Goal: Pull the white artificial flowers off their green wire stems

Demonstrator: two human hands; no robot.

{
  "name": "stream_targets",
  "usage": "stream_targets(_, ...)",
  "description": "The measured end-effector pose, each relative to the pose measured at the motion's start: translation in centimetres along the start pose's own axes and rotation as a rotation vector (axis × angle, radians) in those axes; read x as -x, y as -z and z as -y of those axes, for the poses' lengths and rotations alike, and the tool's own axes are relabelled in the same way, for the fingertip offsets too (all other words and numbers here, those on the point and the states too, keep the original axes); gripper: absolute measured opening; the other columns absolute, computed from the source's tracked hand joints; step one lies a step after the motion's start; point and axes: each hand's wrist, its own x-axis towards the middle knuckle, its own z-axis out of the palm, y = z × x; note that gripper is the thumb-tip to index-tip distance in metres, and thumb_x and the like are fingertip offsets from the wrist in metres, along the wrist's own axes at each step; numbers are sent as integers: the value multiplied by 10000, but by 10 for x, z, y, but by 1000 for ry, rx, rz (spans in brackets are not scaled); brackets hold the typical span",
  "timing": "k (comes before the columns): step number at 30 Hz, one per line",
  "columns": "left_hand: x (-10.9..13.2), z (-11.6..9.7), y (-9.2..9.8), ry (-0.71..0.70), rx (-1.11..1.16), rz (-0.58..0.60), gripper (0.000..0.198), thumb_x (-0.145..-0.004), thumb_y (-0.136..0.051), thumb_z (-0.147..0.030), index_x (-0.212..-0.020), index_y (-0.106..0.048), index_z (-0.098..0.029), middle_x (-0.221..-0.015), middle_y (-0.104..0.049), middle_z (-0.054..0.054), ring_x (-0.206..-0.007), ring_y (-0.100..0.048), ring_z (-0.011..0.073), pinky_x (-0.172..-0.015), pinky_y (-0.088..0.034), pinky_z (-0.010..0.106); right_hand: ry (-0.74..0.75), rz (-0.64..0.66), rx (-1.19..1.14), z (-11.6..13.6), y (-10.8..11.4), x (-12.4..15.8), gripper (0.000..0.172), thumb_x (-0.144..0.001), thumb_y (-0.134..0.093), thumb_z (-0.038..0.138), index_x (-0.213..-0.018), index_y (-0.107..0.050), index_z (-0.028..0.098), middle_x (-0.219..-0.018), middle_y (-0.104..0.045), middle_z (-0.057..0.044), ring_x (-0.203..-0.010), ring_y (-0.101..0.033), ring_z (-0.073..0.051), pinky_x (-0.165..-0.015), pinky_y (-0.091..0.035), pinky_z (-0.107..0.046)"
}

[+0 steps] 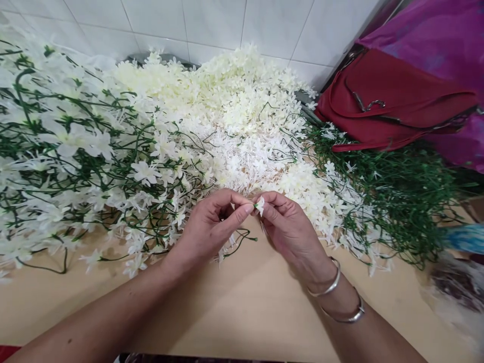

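Note:
My left hand (215, 222) and my right hand (285, 219) meet above the table, thumbs and forefingers pinched. Between their fingertips is a small white artificial flower (260, 205) with a bit of green at its base. The left fingers grip the green end; the right fingers hold the white petals. A thin green stem (242, 239) hangs or lies just below the hands; I cannot tell whether it joins the flower. Loose white petals (249, 156) lie heaped right behind my fingers.
Stemmed white flowers (143, 174) pile up on the left. Cream blossoms (242, 91) are heaped at the back before a tiled wall (212, 22). To the right lie green stems (401, 191), a red bag (393, 96) and a purple cloth or plastic (434, 40). The wooden table (227, 312) runs underneath.

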Motion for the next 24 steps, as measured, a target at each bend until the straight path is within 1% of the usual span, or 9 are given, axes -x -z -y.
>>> stream_targets(5,-2,-1,-3,30,59,-2,178,-980,-640,-346,-950,-740,-202,-767,-587,-6,-685,-473,131,-630,-372,262,-30,-27,-40,1,-2,2,343,-626,-964,484,-767,-742,264,-833,-705,14,-766,-594,-162,-823,-539,-329)
stream_targets(9,-2,-1,-3,56,77,8,203,-971,-647,-378,-943,-747,-203,-709,-540,-17,-628,-436,125,-581,-349,256,-33,-25,-76,1,-2,3,312,-643,-965,445,-779,-753,261,-851,-710,20,-773,-603,-148,-835,-535,-317)
stream_targets(11,-1,0,-3,49,35,-10,203,-968,-653,-376,-939,-750,-200,-717,-546,-12,-632,-446,126,-580,-355,254,-21,-32,-78,-1,-2,4,309,-656,-960,448,-796,-757,262,-826,-712,19,-791,-620,-159,-848,-541,-326)
stream_targets(14,1,2,-3,6,-62,-56,187,-970,-652,-353,-935,-750,-198,-775,-602,4,-674,-499,130,-613,-391,252,27,-54,-48,-4,-3,5,285,-707,-930,448,-817,-746,261,-795,-714,19,-803,-641,-171,-861,-544,-337)
stream_targets(17,1,4,-3,-12,-117,-68,180,-981,-642,-339,-942,-746,-198,-784,-634,5,-680,-523,126,-618,-398,243,94,-65,20,-8,-2,6,240,-763,-901,409,-831,-736,248,-823,-720,20,-775,-636,-153,-832,-537,-317)
stream_targets(19,1,6,-2,-15,-139,-59,175,-989,-636,-331,-949,-742,-197,-784,-643,4,-684,-529,122,-613,-395,235,109,-53,58,-10,-1,5,223,-792,-883,397,-849,-735,241,-850,-724,13,-769,-635,-148,-801,-532,-307)
stream_targets(21,1,8,-2,-13,-131,-51,165,-990,-635,-319,-945,-733,-195,-798,-653,6,-697,-544,121,-614,-402,228,101,-32,80,-12,2,4,211,-814,-868,392,-863,-734,236,-844,-717,11,-754,-625,-144,-757,-521,-294)
stream_targets(24,1,12,-1,27,-61,-38,171,-991,-639,-326,-924,-721,-191,-786,-646,-2,-684,-561,114,-612,-423,217,106,2,138,-16,6,2,186,-844,-845,377,-866,-735,228,-819,-700,9,-732,-599,-137,-699,-486,-271)
